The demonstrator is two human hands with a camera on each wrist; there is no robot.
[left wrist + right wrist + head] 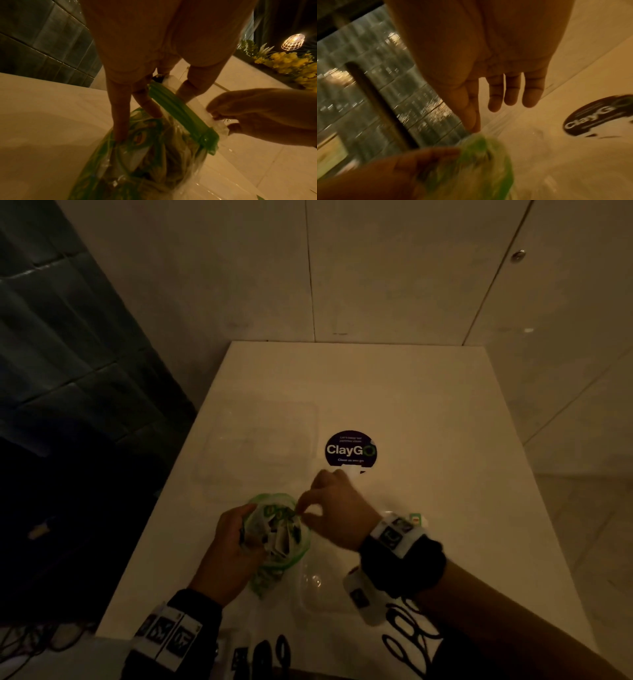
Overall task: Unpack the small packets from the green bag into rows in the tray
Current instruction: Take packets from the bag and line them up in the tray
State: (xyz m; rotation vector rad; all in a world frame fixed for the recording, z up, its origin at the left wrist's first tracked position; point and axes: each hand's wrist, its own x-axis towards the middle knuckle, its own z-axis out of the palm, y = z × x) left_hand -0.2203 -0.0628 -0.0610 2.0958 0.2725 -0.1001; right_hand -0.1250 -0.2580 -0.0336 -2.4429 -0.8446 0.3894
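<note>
The green zip bag [274,542] stands on the white table [428,422], its mouth open and small packets [281,537] packed inside. My left hand [239,529] grips the bag's left side; in the left wrist view its fingers [120,121] press into the bag [130,162] below the green zip strip [180,115]. My right hand [301,513] pinches the bag's right rim with thumb and forefinger [223,123], its other fingers spread [475,128]. The clear tray [313,419] lies just beyond the bag, faint against the table.
A round dark ClayGo sticker [350,449] sits right of the tray. One small packet [416,517] lies by my right wrist. A second clear plastic piece [318,587] lies near the front edge. Dark tiled wall to the left.
</note>
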